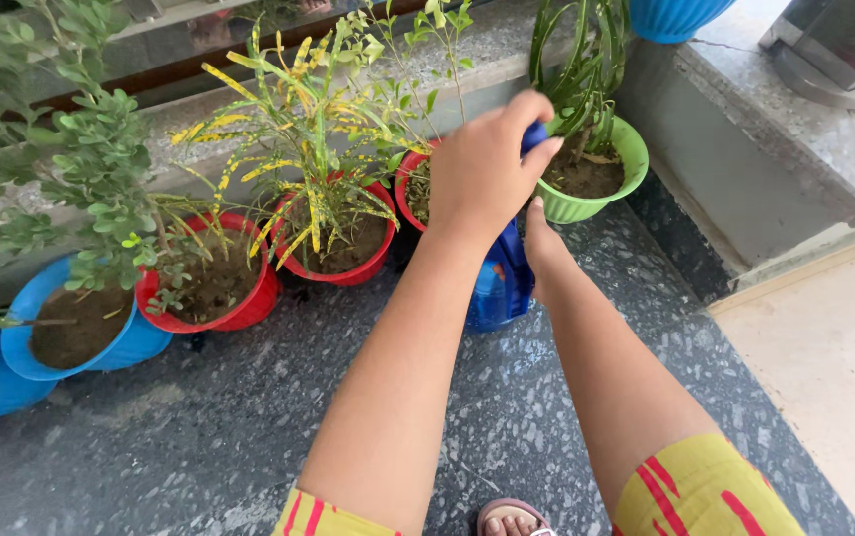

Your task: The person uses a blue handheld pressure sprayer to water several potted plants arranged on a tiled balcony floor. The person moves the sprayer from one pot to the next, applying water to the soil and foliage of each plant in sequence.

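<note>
A blue spray bottle (503, 283) stands upright on the dark speckled stone floor (249, 417), just in front of the row of potted plants. The left hand (487, 169) is closed over its top, and the right hand (544, 248) steadies its side from below, mostly hidden. Its nozzle sits next to the green pot (601, 189). No spray or wet soil shows, so the watering looks barely begun. Beyond it stand red pots (239, 298) and blue pots (70, 337).

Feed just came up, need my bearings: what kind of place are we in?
Probably a home balcony or porch plant corner: potted plants in red pots and a green pot line a speckled stone floor beside a low ledge.
</note>
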